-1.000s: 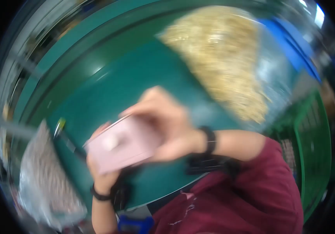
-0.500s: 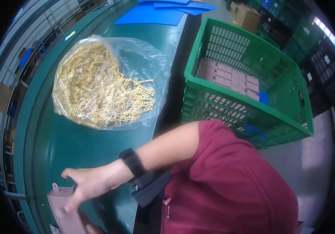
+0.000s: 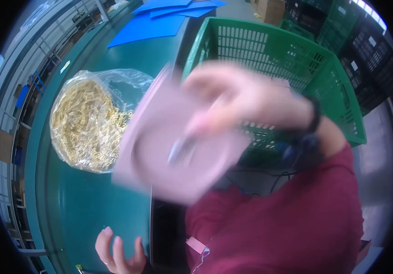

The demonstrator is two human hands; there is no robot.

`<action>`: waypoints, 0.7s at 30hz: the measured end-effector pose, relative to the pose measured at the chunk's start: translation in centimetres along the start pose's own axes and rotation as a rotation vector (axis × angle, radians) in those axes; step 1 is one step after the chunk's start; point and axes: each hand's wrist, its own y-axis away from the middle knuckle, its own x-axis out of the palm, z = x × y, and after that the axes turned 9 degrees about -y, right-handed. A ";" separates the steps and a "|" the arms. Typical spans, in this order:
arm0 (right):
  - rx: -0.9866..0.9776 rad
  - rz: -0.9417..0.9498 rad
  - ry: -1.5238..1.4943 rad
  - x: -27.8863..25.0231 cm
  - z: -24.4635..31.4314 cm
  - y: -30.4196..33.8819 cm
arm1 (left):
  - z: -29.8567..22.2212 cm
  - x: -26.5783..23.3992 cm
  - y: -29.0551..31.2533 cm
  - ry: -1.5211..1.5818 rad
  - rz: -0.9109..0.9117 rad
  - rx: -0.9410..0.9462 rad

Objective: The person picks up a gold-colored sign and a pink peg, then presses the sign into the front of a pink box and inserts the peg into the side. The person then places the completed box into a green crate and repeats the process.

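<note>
A pale pink box-like housing (image 3: 153, 132) with a round recess in its face is in my right hand (image 3: 237, 102), raised between the bench and the green crate. Motion smears both the hand and the housing. A small silvery part (image 3: 178, 150) shows over the recess, too blurred to name. My left hand (image 3: 121, 255) is low over the bench, fingers spread and curved, holding nothing. Behind the housing, a clear plastic bag (image 3: 87, 130) of small gold-coloured bent metal pieces lies on the bench; the housing hides its right part.
The green slatted crate (image 3: 269, 33) stands right of the teal bench (image 3: 100, 201); my right arm hides most of its inside. Blue sheets (image 3: 148, 31) lie at the bench's far end. A cardboard box (image 3: 270, 11) and dark stacked crates (image 3: 361, 50) are beyond.
My right hand has lifted the pink housing from the lower left of the bench, up and rightward to the crate's near side. My left hand is now in full view, apart from it.
</note>
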 end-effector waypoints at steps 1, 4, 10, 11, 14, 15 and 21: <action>-0.039 -0.083 0.047 -4.4 -0.1 0.8 | -0.3 0.2 -0.2 -0.041 0.042 -0.081; -0.040 -0.463 -0.148 -15.7 -1.1 5.6 | -0.3 1.6 -0.6 -0.081 0.116 -0.213; 0.226 -0.915 -0.506 -34.8 -18.5 14.6 | -0.1 4.0 -0.4 -0.192 0.260 -0.421; 0.287 -0.953 -0.502 -36.9 -22.0 16.4 | -0.3 4.0 -0.7 -0.229 0.272 -0.452; 0.865 -0.847 -0.463 -42.8 -29.7 22.0 | -0.9 4.2 -0.6 -0.300 0.347 -0.494; 0.987 -0.821 -0.485 -42.3 -30.4 23.0 | -1.2 4.3 -0.7 -0.312 0.355 -0.493; 1.374 -0.811 -0.522 -42.9 -36.0 24.5 | -3.5 7.1 -2.8 -0.315 0.482 -0.532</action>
